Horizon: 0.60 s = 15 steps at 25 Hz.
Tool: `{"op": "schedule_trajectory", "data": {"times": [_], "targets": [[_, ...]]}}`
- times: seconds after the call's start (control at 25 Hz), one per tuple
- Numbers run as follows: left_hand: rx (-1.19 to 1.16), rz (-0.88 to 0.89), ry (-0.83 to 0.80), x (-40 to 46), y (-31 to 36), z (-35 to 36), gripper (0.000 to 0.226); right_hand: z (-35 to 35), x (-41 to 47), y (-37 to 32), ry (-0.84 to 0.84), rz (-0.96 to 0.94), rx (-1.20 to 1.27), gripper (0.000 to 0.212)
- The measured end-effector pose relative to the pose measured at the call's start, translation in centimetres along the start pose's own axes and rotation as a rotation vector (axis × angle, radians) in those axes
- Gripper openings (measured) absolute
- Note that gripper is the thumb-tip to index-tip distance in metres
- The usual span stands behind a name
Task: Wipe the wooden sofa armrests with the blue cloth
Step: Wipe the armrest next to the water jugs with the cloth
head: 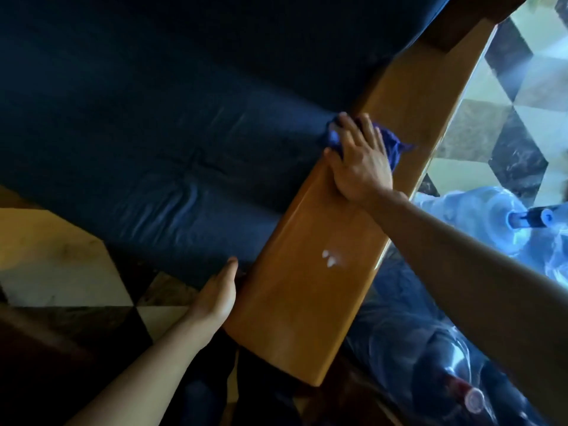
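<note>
One armrest and one blue cloth, mostly hidden under the flat, spread right hand; the open left hand touches the armrest's side.

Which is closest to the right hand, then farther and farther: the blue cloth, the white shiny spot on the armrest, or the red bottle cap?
1. Crumpled blue cloth, under the right hand.
2. White shiny spot, lower on the wooden armrest.
3. Red bottle cap, bottom right.

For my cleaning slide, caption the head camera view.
Right hand presses the blue cloth flat on the wooden armrest; left hand steadies its edge.
</note>
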<state>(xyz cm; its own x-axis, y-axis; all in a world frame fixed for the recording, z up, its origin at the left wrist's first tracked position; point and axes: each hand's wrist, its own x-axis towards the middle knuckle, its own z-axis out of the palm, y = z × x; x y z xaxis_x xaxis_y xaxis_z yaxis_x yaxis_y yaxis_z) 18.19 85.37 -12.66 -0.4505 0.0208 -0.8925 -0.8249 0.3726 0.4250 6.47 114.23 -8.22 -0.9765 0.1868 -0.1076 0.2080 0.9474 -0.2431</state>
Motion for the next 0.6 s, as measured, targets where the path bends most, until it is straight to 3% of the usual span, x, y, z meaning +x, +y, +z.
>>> {"op": "schedule_trajectory", "data": {"times": [0.12, 0.2, 0.28, 0.36, 0.44, 0.48, 0.6], "targets": [[-0.021, -0.019, 0.057, -1.3, -2.3, -1.2, 0.073, 3.3, -10.5, -5.0, -0.102, -0.336, 0.017, 0.049], [-0.173, 0.017, 0.075, -1.9, -2.5, -1.4, 0.069, 5.2, -19.9, -8.7, -0.184, -0.551, 0.010, 0.053], [-0.295, -0.003, 0.044, -2.0, -2.3, -1.5, 0.064, 4.2, -20.4, -7.1, -0.292, -0.728, -0.043, 0.056], [-0.275, -0.058, 0.004, -1.5, -2.6, -1.7, 0.076, 2.5, -15.6, -5.1, -0.292, -0.716, -0.105, 0.052], [-0.228, -0.129, -0.034, -1.2, -2.9, -2.0, 0.099, 1.2, -8.0, -4.5, -0.224, -0.550, -0.289, 0.049], [-0.235, -0.150, -0.020, -1.3, -2.7, -2.0, 0.099, 0.5, -4.0, -5.2, -0.278, -0.448, -0.437, 0.053], [-0.306, -0.153, 0.023, -1.8, -2.2, -2.2, 0.074, 1.3, 1.6, -9.4, -0.757, -0.238, -0.634, 0.048]]}}
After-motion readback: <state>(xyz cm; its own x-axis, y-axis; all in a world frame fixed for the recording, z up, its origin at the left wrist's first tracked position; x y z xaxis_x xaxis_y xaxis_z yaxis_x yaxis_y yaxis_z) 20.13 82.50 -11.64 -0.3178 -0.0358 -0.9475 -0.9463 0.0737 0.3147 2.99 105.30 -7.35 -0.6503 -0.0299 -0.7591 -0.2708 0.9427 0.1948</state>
